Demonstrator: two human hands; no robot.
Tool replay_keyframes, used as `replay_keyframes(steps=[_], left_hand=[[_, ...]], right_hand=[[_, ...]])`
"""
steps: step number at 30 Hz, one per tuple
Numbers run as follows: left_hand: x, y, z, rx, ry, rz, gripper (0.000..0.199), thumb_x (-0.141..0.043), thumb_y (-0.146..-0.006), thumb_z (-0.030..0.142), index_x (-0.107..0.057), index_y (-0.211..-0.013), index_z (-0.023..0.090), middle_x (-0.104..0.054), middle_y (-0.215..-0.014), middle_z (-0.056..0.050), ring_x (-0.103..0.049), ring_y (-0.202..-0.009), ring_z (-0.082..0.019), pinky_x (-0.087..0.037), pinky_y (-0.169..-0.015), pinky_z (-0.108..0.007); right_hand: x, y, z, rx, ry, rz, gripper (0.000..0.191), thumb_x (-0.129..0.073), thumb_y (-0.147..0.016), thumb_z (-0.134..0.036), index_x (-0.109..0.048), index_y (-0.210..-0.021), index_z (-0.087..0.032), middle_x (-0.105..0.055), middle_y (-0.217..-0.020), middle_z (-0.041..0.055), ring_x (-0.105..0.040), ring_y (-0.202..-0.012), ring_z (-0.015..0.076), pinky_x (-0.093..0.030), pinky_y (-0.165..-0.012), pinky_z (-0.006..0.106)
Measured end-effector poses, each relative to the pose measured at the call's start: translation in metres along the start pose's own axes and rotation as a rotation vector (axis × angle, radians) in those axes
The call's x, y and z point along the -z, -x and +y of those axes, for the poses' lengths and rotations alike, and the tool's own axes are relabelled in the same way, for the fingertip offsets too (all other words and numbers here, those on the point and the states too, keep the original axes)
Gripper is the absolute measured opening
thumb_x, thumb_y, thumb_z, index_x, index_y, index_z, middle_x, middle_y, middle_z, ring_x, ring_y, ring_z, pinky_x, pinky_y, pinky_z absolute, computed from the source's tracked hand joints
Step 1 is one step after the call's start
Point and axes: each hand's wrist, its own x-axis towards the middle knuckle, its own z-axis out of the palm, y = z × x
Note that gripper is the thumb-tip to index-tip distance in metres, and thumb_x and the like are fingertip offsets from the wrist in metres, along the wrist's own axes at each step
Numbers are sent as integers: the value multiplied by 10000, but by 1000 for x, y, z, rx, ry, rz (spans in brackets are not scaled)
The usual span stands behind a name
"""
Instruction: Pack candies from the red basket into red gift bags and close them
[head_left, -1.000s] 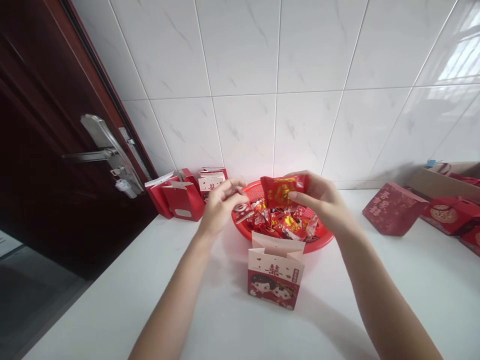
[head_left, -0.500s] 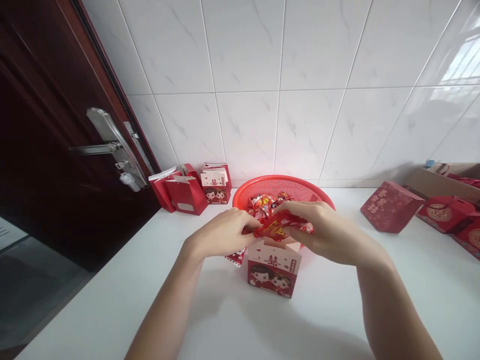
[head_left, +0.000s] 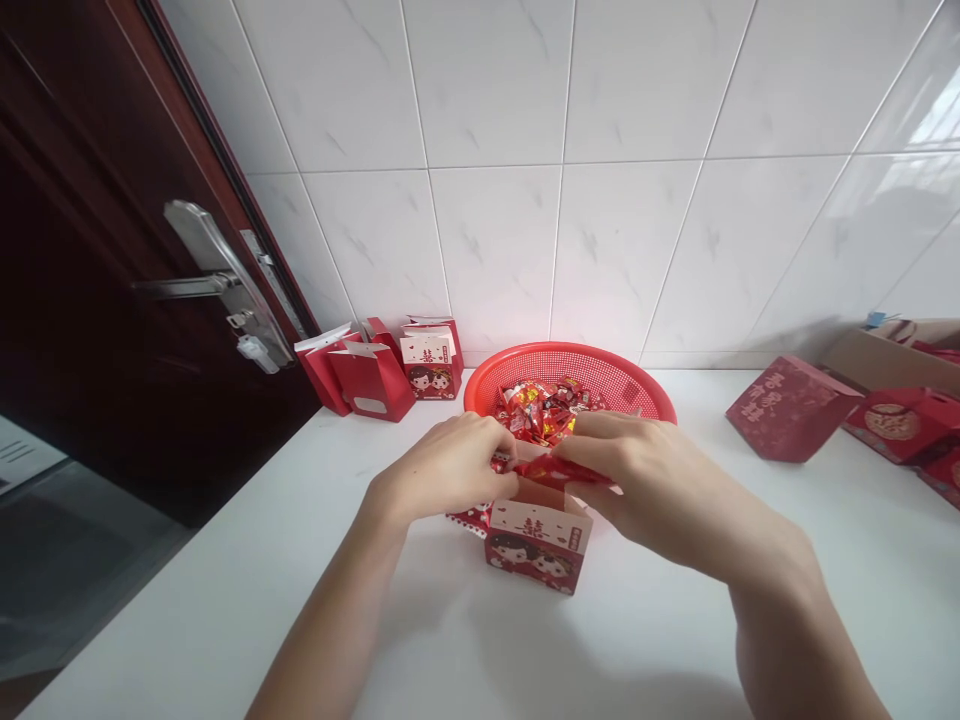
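A small red and cream gift box [head_left: 534, 545] with two cartoon faces stands upright on the white table, its top open. My right hand [head_left: 645, 485] is closed on a red candy packet [head_left: 559, 470], low at the box's mouth. At the box's left edge my left hand [head_left: 446, 465] is closed, thumb and fingers curled round a dark red packet with a white-dotted, serrated end [head_left: 472, 518]. Whether the left fingertips also grip the box wall cannot be made out. Just behind is a red plastic basket [head_left: 622, 375] with several wrapped candies [head_left: 536, 405].
Several red gift boxes [head_left: 375, 385] stand at the back left by the wall. To the right, a dark red box [head_left: 787, 410] leans near more red boxes [head_left: 889, 425] and a cardboard carton [head_left: 862, 355]. A door with a metal handle [head_left: 187, 287] is at the left.
My right hand has lowered the red candy packet toward the box's opening, and more of the packet is hidden. The left hand stays at the box's left edge. The view has shifted slightly.
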Motion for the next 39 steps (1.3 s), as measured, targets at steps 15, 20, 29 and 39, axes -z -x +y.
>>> replay_keyframes(steps=[15,20,29,39], left_hand=[[11,-6,-17,40,169,-173,81,-569,-565,172,-626,-538,224,-544,-511,14,-459,-400,-141,-251,-357,-249],[18,-4,-16,87,139,-169,153,-576,-557,178,-709,-607,233,-528,-477,28,-427,-364,-133,-216,-359,-259],[23,-3,-16,74,150,-174,67,-625,-566,182,-678,-568,223,-552,-538,19,-449,-445,-135,-202,-408,-259],[23,-1,-14,124,47,-164,113,-622,-574,196,-543,-498,221,-511,-531,21,-418,-451,-133,-201,-427,-279]], right_hand=[[-21,-23,-15,-61,132,-102,205,-525,-835,-35,-608,-918,-203,-347,-516,-65,-156,-469,113,-117,-544,322],[-27,-27,-17,-86,69,-78,371,-524,-867,-33,-692,-1097,-270,-510,-678,-8,-301,-542,121,-138,-544,303],[-45,-36,-22,-135,54,-86,148,-580,-873,-75,-667,-805,-173,-547,-691,34,-416,-641,145,-145,-524,287],[-44,-37,-21,-197,90,-116,179,-543,-802,-31,-604,-719,-177,-531,-681,8,-227,-518,115,-118,-520,299]])
